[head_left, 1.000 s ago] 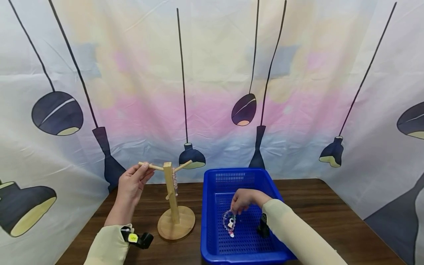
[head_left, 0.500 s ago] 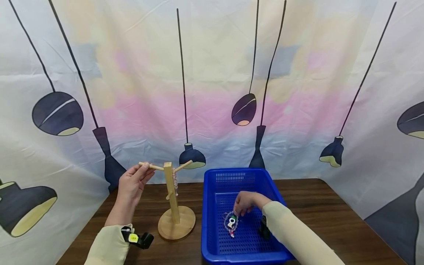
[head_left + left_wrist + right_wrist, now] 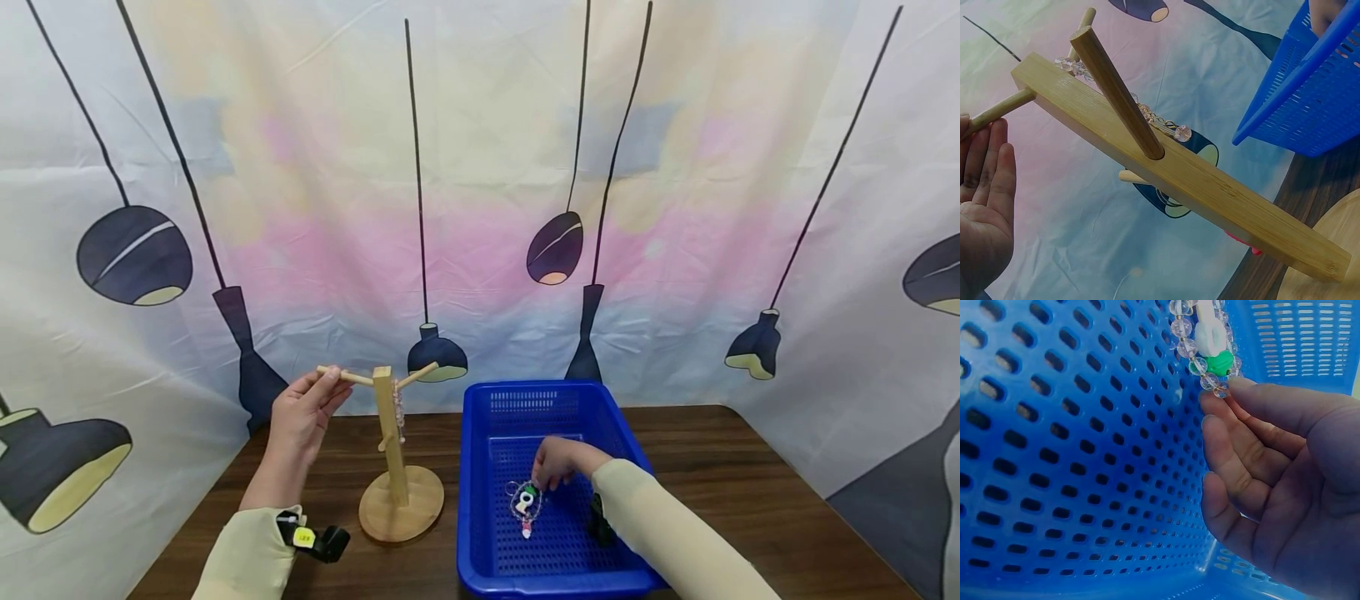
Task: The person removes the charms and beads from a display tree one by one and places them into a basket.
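My left hand [image 3: 300,417] pinches the end of an upper peg [image 3: 358,378] of a wooden peg stand [image 3: 392,433] with a round base. A pink, clear-beaded bracelet [image 3: 399,412] hangs from the stand; its beads [image 3: 1182,132] also show in the left wrist view. Inside the blue basket, my right hand [image 3: 558,462] pinches the edge of a clear-beaded bracelet [image 3: 1185,347] between thumb and forefinger. White and green charms [image 3: 1219,362] sit within its loop, and a pink-and-white charm [image 3: 527,528] dangles at the near end. The other right fingers are loosely curled.
The blue perforated basket [image 3: 471,500] stands on the dark wood table [image 3: 712,450], right of the stand. Its raised walls surround my right hand. A printed cloth [image 3: 495,167] hangs behind the table. Black wrist cameras [image 3: 330,544] are strapped to both wrists.
My right hand has shifted slightly right and nearer inside the basket, and the bracelet has moved a little with it. The left hand stays on the peg.
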The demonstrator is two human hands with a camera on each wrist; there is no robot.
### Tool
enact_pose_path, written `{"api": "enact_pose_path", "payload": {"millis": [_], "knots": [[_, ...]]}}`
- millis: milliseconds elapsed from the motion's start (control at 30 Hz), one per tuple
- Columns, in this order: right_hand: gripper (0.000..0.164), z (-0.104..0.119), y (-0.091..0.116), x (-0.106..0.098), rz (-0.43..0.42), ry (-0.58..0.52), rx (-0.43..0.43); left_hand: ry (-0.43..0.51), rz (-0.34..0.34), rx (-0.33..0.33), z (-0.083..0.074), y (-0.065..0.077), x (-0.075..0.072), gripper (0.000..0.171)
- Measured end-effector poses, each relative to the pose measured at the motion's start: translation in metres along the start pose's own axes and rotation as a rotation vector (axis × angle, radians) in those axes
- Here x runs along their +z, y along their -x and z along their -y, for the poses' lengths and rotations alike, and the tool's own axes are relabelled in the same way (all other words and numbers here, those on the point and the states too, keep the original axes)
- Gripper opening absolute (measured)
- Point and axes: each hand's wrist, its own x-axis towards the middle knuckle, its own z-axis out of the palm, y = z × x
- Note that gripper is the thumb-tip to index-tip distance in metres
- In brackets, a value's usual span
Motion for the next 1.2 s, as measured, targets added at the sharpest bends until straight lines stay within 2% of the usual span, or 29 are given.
{"api": "enact_pose_path", "payload": {"millis": [1200], "knots": [[0.015,0.004,0.0022,0.0074,-0.054,0.061,0.025,-0.002,-0.006,-0.001,0.0002,0.001,0.0003,0.026]]}}
